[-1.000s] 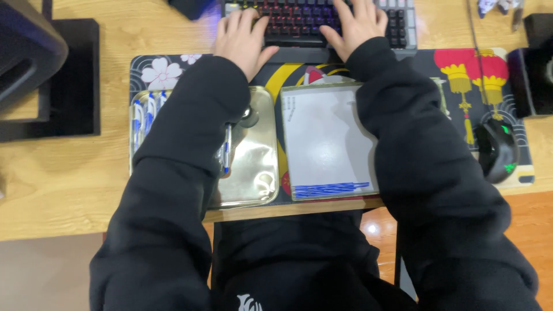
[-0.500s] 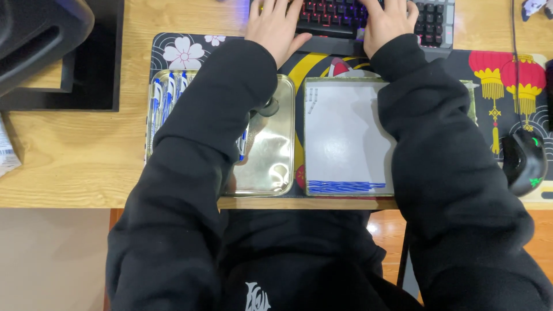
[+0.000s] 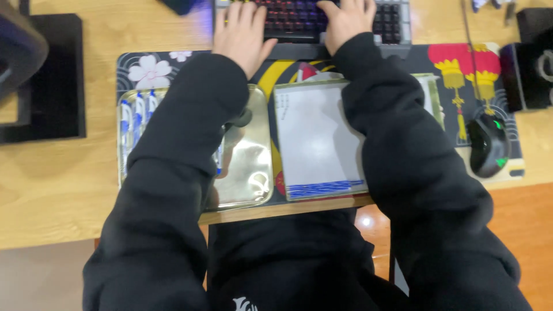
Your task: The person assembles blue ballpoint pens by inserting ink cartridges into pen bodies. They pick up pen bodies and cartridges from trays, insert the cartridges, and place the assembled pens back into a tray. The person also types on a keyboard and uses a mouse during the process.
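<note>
My left hand [image 3: 242, 35] rests flat on the left half of a backlit keyboard [image 3: 294, 17] at the top of the view, fingers spread over the keys. Over on the keyboard's right half lies my right hand [image 3: 344, 22], fingers also down on the keys. Neither hand holds anything. Both arms wear black sleeves. Under my left forearm lies a shiny metal tray [image 3: 247, 167] with several blue-and-white pens [image 3: 135, 115] at its left side. A white rectangular lid or box [image 3: 317, 138] with a blue strip lies under my right forearm.
A patterned desk mat [image 3: 155, 69] covers the wooden desk [image 3: 52, 173]. A black mouse [image 3: 487, 144] with green lights sits at the right. A dark monitor base [image 3: 40, 75] is at the left, a black box [image 3: 533, 57] at the top right.
The view has shifted slightly; my hands stay on the keyboard with small finger movements. Nothing on the desk has moved.
</note>
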